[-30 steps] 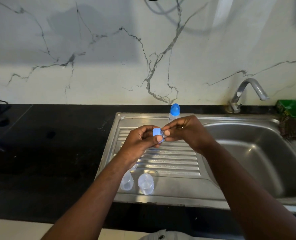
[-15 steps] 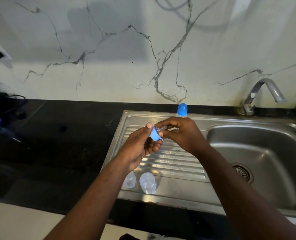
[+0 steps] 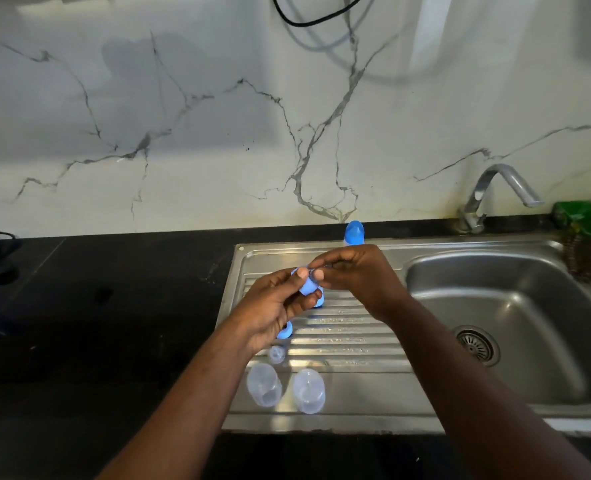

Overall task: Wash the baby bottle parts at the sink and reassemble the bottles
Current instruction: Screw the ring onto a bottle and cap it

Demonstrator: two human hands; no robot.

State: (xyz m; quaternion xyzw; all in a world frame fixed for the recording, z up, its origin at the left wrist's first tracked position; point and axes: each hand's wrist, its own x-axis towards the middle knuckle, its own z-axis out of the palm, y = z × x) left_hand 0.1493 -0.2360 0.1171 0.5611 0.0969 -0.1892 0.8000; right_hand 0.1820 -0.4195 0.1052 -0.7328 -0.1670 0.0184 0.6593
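Above the ribbed drainboard (image 3: 349, 330), my left hand (image 3: 273, 306) grips a blue bottle collar ring (image 3: 307, 285). My right hand (image 3: 356, 275) pinches a clear nipple (image 3: 313, 270) at the top of that ring. Another blue ring (image 3: 285, 331) lies on the drainboard under my left hand, and a blue part (image 3: 319, 298) shows just below the held ring. A small clear nipple (image 3: 276, 353) and two clear bottle bodies (image 3: 263, 384) (image 3: 308, 390) lie near the front edge. A blue-capped bottle (image 3: 354, 233) stands at the back.
The steel basin (image 3: 515, 327) with its drain (image 3: 475, 344) lies to the right, under the tap (image 3: 505, 188). A green holder (image 3: 585, 216) and a brown scrubber (image 3: 588, 261) sit at the far right. Black countertop (image 3: 96, 323) stretches left, with a cable at its edge.
Both hands stay together over the drainboard. The blue ring has turned in my left hand and the right fingers now pinch the clear nipple at its top. The camera view shifted.
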